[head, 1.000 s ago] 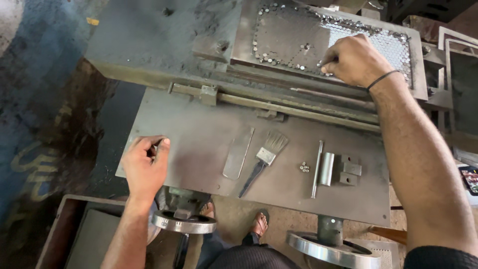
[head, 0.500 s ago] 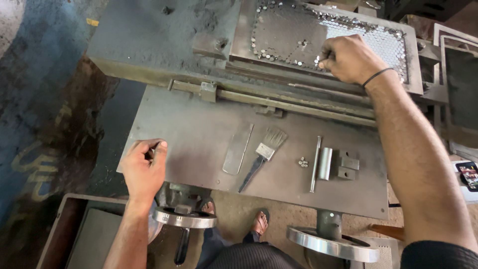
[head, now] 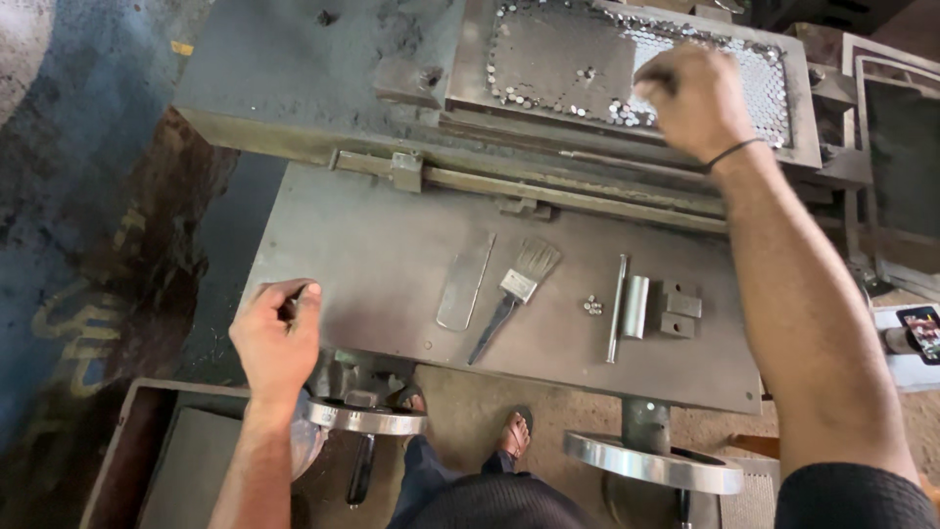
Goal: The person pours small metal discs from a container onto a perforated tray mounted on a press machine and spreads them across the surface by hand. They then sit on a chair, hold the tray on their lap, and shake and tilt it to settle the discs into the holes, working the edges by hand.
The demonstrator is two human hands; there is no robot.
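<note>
My left hand (head: 276,333) rests on the near left corner of a grey metal machine table (head: 392,255), its fingers curled around a small dark object that I cannot make out. My right hand (head: 697,98) reaches far over a shallow metal tray (head: 548,59) on the upper machine bed, fingers closed over small shiny round pieces (head: 607,113) scattered along the tray's rim; what it grips is hidden. A perforated grid (head: 764,83) fills the tray's right part. A thin dark band circles the right wrist.
On the table lie a flat metal strip (head: 462,284), a paintbrush (head: 514,294), a few tiny pieces (head: 591,306), a rod (head: 617,309), a short cylinder (head: 636,306) and metal blocks (head: 678,312). Two handwheels (head: 364,419) (head: 651,462) sit below. A phone (head: 920,331) lies right.
My right hand has shifted slightly across the tray's pieces near the grid. The left hand stays on the table corner. The view has moved a little.
</note>
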